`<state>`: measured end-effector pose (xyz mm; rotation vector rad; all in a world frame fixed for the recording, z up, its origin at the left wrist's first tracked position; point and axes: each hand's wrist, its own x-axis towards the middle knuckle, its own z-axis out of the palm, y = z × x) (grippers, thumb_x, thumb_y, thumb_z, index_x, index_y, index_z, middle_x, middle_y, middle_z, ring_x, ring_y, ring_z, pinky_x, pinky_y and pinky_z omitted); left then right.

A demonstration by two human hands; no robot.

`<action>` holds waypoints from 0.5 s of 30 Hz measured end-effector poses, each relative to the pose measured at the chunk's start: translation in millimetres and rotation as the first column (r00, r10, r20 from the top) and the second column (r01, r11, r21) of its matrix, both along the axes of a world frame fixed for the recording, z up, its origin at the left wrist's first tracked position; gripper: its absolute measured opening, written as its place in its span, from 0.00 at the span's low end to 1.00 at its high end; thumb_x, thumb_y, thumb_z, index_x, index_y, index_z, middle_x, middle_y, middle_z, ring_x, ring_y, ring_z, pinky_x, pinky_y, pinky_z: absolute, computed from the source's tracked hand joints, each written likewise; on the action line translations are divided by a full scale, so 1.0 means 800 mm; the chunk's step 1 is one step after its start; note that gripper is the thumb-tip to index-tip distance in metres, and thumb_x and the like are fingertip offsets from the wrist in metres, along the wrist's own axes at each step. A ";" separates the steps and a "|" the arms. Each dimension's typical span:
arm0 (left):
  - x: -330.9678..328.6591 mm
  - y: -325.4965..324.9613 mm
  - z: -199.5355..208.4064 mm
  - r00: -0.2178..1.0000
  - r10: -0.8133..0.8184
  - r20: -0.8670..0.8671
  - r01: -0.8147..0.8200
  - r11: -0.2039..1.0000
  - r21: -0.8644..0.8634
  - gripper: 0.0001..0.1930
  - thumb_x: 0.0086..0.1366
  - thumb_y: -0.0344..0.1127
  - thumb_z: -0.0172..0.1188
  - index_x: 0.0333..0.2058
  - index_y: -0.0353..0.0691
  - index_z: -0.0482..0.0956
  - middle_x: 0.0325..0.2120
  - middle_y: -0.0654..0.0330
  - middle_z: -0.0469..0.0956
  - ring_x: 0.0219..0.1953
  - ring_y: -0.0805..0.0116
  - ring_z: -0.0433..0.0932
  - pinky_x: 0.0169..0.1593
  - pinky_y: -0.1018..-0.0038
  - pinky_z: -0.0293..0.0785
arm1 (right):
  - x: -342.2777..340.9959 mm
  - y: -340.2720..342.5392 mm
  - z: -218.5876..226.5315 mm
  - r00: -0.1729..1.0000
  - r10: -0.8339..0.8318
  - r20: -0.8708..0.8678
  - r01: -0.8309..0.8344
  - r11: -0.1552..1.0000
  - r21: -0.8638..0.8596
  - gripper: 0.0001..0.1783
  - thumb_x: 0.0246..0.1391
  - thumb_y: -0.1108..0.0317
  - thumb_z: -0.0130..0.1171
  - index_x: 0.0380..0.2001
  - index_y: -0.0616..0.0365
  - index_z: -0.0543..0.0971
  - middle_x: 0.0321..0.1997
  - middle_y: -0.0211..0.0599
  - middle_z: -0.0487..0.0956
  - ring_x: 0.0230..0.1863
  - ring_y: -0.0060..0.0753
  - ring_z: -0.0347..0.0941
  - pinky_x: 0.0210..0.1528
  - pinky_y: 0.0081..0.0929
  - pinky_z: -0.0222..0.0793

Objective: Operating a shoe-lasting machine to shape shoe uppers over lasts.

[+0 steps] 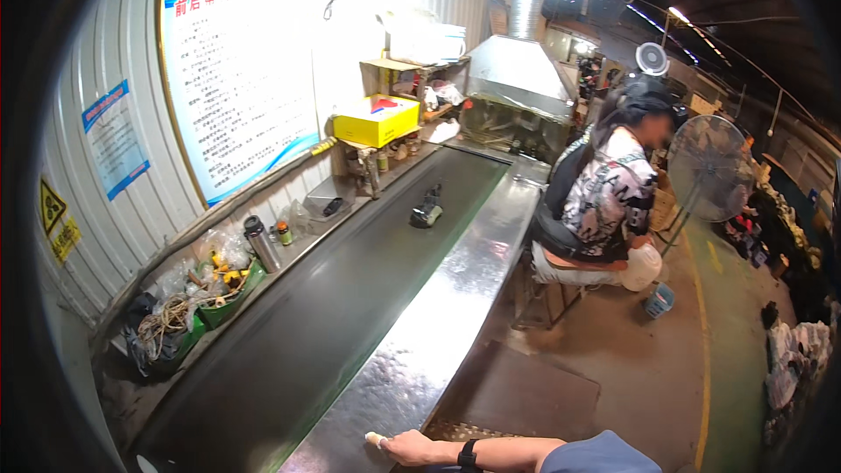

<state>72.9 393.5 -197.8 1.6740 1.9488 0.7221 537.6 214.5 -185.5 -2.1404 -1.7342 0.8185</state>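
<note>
At the lower edge, my right hand [410, 448] is over the metal ledge, its fingers pressed together. A small pale yellowish piece [375, 440] shows at the fingertips; whether it is held or covers a finger is unclear. A dark band circles that wrist. My left hand is out of view. The long dark conveyor belt [350, 245] runs along the shiny metal ledge [438, 289]. Farther up the belt lies a dark item like a shoe [427, 210], well away from my hand.
A co-worker [604, 184] sits right of the belt's far end, near a hood [521, 70], a standing fan [710, 166] and a small blue bucket [659, 300]. Along the wall are a yellow box [377, 121], a thermos [261, 243] and green containers [232, 305] of clutter.
</note>
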 end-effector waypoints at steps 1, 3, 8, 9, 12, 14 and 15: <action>0.002 -0.008 0.006 0.998 0.054 0.033 -0.056 0.998 0.039 0.34 0.65 0.43 0.69 0.62 0.27 0.70 0.60 0.37 0.72 0.60 0.45 0.73 0.63 0.54 0.70 | 0.006 -0.003 -0.022 0.998 -0.063 -0.031 0.069 0.971 0.230 0.15 0.61 0.61 0.55 0.45 0.59 0.70 0.19 0.48 0.78 0.24 0.61 0.77 0.24 0.57 0.70; -0.044 -0.029 0.000 0.996 0.074 0.056 -0.083 0.983 0.167 0.31 0.65 0.39 0.68 0.61 0.27 0.71 0.59 0.38 0.73 0.59 0.46 0.74 0.62 0.55 0.71 | 0.005 0.012 -0.029 0.999 -0.036 -0.036 0.043 0.972 0.230 0.15 0.61 0.60 0.55 0.46 0.58 0.70 0.19 0.49 0.77 0.23 0.61 0.77 0.24 0.57 0.71; -0.034 -0.123 0.132 0.916 0.190 0.353 -0.320 0.878 0.357 0.20 0.66 0.27 0.64 0.56 0.28 0.78 0.52 0.45 0.81 0.53 0.54 0.80 0.55 0.63 0.76 | -0.008 0.038 -0.030 0.996 0.031 -0.083 -0.012 0.975 0.220 0.17 0.64 0.57 0.55 0.48 0.57 0.68 0.18 0.53 0.77 0.23 0.64 0.76 0.24 0.58 0.70; -0.090 -0.142 0.121 0.957 0.265 0.121 -0.289 0.808 0.514 0.20 0.66 0.29 0.64 0.56 0.29 0.78 0.53 0.47 0.81 0.52 0.54 0.80 0.55 0.64 0.76 | -0.019 0.048 -0.034 0.984 0.114 -0.138 -0.076 0.964 0.256 0.17 0.64 0.57 0.54 0.47 0.58 0.69 0.20 0.53 0.77 0.24 0.66 0.76 0.26 0.59 0.71; -0.127 -0.226 0.187 0.836 0.545 0.058 -0.511 0.736 0.444 0.20 0.69 0.30 0.61 0.58 0.31 0.77 0.56 0.46 0.78 0.54 0.51 0.79 0.57 0.62 0.75 | -0.050 0.072 -0.035 0.952 0.259 -0.166 -0.218 0.949 0.228 0.15 0.64 0.58 0.54 0.45 0.58 0.70 0.22 0.54 0.79 0.25 0.67 0.76 0.28 0.60 0.72; -0.057 -0.283 0.297 0.633 0.772 0.060 -0.761 0.606 0.230 0.21 0.74 0.40 0.56 0.60 0.38 0.77 0.63 0.47 0.72 0.63 0.47 0.72 0.63 0.55 0.71 | -0.071 0.088 -0.034 0.920 0.367 -0.138 -0.343 0.924 0.169 0.13 0.64 0.60 0.54 0.44 0.57 0.73 0.29 0.54 0.81 0.29 0.65 0.78 0.32 0.59 0.74; -0.089 -0.330 0.298 0.590 0.807 0.010 -0.771 0.560 0.304 0.20 0.74 0.40 0.55 0.60 0.38 0.77 0.62 0.47 0.73 0.63 0.47 0.72 0.62 0.54 0.71 | -0.083 0.097 -0.023 0.894 0.424 -0.145 -0.396 0.899 0.185 0.12 0.63 0.60 0.54 0.43 0.57 0.73 0.29 0.54 0.82 0.29 0.65 0.79 0.32 0.59 0.74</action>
